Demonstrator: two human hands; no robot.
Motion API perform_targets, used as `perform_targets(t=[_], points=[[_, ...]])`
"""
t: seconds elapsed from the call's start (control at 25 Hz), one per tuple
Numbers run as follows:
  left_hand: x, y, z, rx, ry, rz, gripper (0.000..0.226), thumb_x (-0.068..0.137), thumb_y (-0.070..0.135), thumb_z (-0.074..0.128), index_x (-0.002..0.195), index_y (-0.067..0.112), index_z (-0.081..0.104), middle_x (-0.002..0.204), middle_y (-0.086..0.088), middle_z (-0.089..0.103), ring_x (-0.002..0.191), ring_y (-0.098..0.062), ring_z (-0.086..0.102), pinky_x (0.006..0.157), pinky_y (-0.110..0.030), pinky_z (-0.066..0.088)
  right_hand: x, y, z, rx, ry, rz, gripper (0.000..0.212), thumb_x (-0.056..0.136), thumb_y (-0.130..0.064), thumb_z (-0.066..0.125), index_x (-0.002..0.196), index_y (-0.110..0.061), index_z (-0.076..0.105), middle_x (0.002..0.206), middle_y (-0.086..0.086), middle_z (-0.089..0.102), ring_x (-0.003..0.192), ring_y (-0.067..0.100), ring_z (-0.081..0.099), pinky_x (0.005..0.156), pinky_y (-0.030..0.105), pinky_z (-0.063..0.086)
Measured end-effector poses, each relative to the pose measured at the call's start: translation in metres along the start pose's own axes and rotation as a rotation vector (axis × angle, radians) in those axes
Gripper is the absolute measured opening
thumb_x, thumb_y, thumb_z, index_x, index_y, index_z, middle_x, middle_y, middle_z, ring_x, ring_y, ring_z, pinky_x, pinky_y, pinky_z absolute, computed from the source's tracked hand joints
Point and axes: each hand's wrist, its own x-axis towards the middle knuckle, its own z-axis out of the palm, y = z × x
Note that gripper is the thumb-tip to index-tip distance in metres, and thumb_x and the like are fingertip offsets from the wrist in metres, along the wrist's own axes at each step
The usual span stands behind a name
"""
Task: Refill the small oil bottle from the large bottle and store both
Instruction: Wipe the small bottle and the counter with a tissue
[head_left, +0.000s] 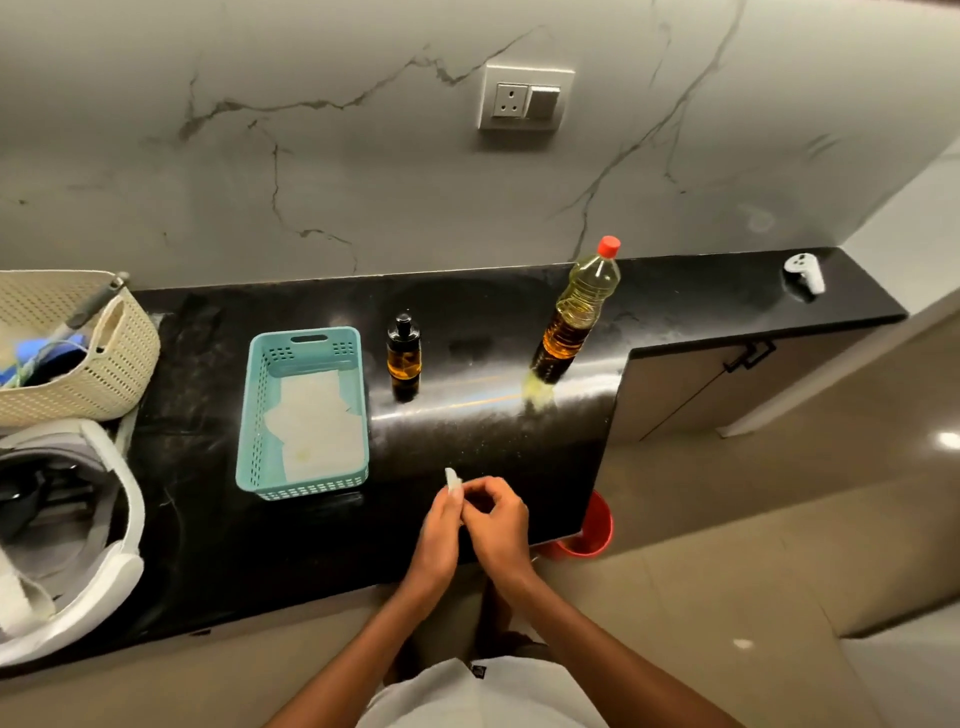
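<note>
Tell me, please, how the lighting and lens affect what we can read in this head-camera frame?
In the head view, glare streaks the black countertop near the large bottle, washing out its base; wide-angle distortion tilts that bottle and bends the counter edge; the small bottle stays readable, dark against dark stone; both hands are slightly soft, so the small white item they pinch cannot be identified.

The small bottle (403, 354) is standing on the counter (208, 519) just right of the basket (303, 410), with the large bottle (574, 317) standing further right; both hands, left (439, 530) and right (498, 525), are meeting at the near edge
</note>
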Motion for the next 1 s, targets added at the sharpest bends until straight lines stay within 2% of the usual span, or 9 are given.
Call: perform_targets(t=[0.16, 0.32, 0.4, 0.52, 0.6, 0.72, 0.8, 0.88, 1.0], points=[[0.012, 0.031, 0.031, -0.401, 0.104, -0.187, 0.033, 0.115, 0.02, 0.043, 0.118, 0.01, 0.075, 0.107, -0.013, 0.081, 0.101, -0.023, 0.079, 0.084, -0.031, 0.064, -0.007, -0.018, -0.019, -0.025, 0.065, -0.122, 0.021, 0.096, -0.009, 0.069, 0.101, -0.029, 0.07, 0.096, -0.014, 0.074, 0.096, 0.005, 0.074, 0.081, 0.021, 0.061], [0.03, 0.045, 0.037, -0.24, 0.221, -0.155, 0.033, 0.115, 0.017, 0.04, 0.104, 0.013, 0.071, 0.075, -0.004, 0.066, 0.068, -0.017, 0.061, 0.061, -0.027, 0.049, -0.011, -0.022, -0.047, -0.285, 0.122, -0.246, 0.013, 0.092, -0.01, 0.066, 0.097, -0.022, 0.065, 0.097, -0.014, 0.063, 0.097, 0.007, 0.058, 0.084, 0.03, 0.053], [0.036, 0.051, 0.048, -0.138, 0.256, -0.141, 0.038, 0.115, 0.024, 0.043, 0.085, 0.013, 0.065, 0.066, -0.003, 0.052, 0.061, -0.017, 0.047, 0.058, -0.031, 0.042, -0.011, -0.028, -0.054, -0.367, 0.107, -0.27, 0.013, 0.09, -0.01, 0.061, 0.096, -0.022, 0.059, 0.1, -0.012, 0.056, 0.098, 0.009, 0.052, 0.086, 0.032, 0.05], [0.041, 0.059, 0.069, -0.072, 0.223, -0.097, 0.052, 0.111, 0.036, 0.052, 0.066, 0.011, 0.056, 0.06, -0.003, 0.053, 0.06, -0.018, 0.049, 0.065, -0.037, 0.042, -0.001, -0.038, -0.07, -0.415, 0.116, -0.328, 0.016, 0.088, -0.007, 0.055, 0.096, -0.021, 0.054, 0.102, -0.009, 0.052, 0.096, 0.012, 0.049, 0.085, 0.034, 0.049], [0.045, 0.061, 0.086, -0.043, 0.197, -0.116, 0.051, 0.111, 0.035, 0.053, 0.072, 0.006, 0.065, 0.062, -0.005, 0.058, 0.059, -0.017, 0.052, 0.064, -0.035, 0.044, 0.007, -0.038, -0.088, -0.449, 0.147, -0.347, 0.021, 0.085, -0.009, 0.052, 0.102, -0.02, 0.055, 0.107, -0.007, 0.053, 0.098, 0.014, 0.049, 0.086, 0.033, 0.048], [0.046, 0.07, 0.116, -0.06, 0.167, -0.115, 0.033, 0.113, 0.018, 0.047, 0.108, 0.002, 0.076, 0.063, -0.005, 0.06, 0.055, -0.011, 0.054, 0.056, -0.026, 0.045, 0.022, -0.032, -0.114, -0.547, 0.195, -0.273, 0.032, 0.089, -0.014, 0.049, 0.119, -0.022, 0.057, 0.121, -0.005, 0.056, 0.108, 0.018, 0.054, 0.091, 0.034, 0.049], [0.044, 0.078, 0.141, -0.051, 0.151, -0.081, 0.032, 0.112, 0.006, 0.042, 0.122, 0.008, 0.073, 0.073, -0.006, 0.064, 0.066, -0.012, 0.061, 0.063, -0.024, 0.05, 0.034, -0.021, -0.128, -0.776, 0.135, -0.161, 0.043, 0.101, -0.018, 0.045, 0.144, -0.02, 0.048, 0.148, 0.0, 0.048, 0.133, 0.022, 0.049, 0.105, 0.034, 0.045], [0.039, 0.088, 0.166, -0.065, 0.102, -0.075, 0.041, 0.106, -0.004, 0.04, 0.128, 0.015, 0.069, 0.095, -0.007, 0.071, 0.085, -0.014, 0.069, 0.072, -0.022, 0.057, 0.044, -0.007, -0.139, -0.98, -0.028, -0.138, 0.058, 0.108, -0.029, 0.044, 0.163, -0.016, 0.027, 0.17, 0.007, 0.027, 0.155, 0.025, 0.029, 0.122, 0.037, 0.032], [0.037, 0.094, 0.191, 0.037, -0.014, -0.012, 0.049, 0.104, -0.007, 0.038, 0.137, 0.015, 0.068, 0.128, -0.006, 0.069, 0.117, -0.015, 0.069, 0.103, -0.032, 0.058, 0.054, 0.0, -0.157, -1.064, -0.121, -0.205, 0.064, 0.106, -0.04, 0.048, 0.161, -0.013, 0.03, 0.164, 0.009, 0.035, 0.155, 0.025, 0.028, 0.129, 0.038, 0.023]])
